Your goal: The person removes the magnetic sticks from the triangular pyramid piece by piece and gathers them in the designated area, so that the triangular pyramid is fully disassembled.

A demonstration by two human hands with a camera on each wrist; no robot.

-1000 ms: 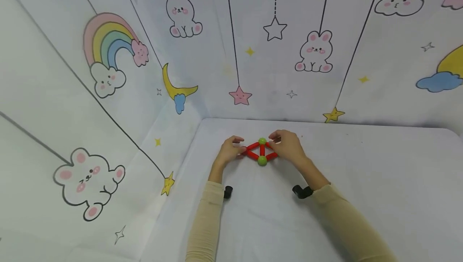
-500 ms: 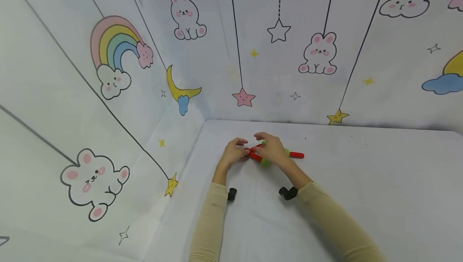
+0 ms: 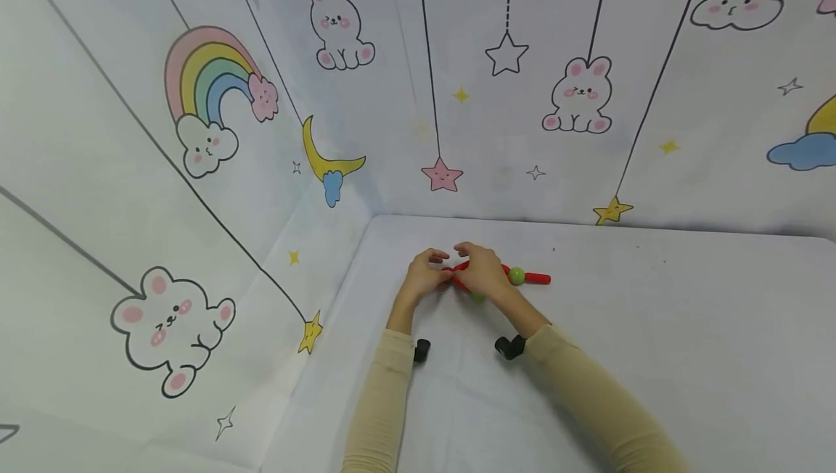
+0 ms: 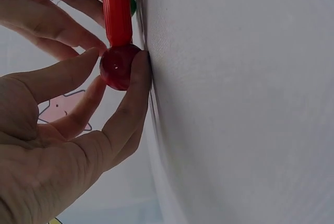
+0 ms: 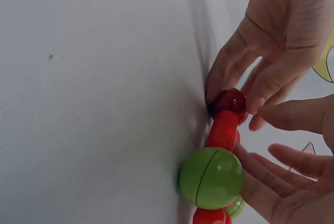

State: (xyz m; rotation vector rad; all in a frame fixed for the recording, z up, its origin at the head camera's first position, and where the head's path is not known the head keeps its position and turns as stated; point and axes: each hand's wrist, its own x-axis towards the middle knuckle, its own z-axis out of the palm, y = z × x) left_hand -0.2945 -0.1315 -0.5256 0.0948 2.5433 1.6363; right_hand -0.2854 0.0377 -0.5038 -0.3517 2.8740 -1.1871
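My left hand (image 3: 423,276) pinches a dark red ball (image 4: 119,67) between thumb and fingers, low at the tablecloth. Ribbed red rods (image 4: 117,12) join this ball to green balls (image 5: 211,178) in a flat construction of magnetic-looking sticks and balls. Beside the red ball, my right hand (image 3: 483,271) reaches over the construction with loosely extended fingers. In the right wrist view its thumb (image 5: 292,115) lies close to the left thumb; its other fingers pass behind the rods. Farther right, a green ball (image 3: 517,276) carries a red rod (image 3: 538,278) pointing outward. The right hand hides the construction's middle.
A white cloth covers the table (image 3: 620,357). Behind it stands a white backdrop (image 3: 522,197) printed with bunnies, stars and rainbows; another printed wall (image 3: 261,226) runs along the left. Small black devices (image 3: 422,350) sit at both wrists.
My right hand has moved left from the construction's right end to beside the left hand, uncovering the right green ball and outer rod. My left hand stays at the red ball.
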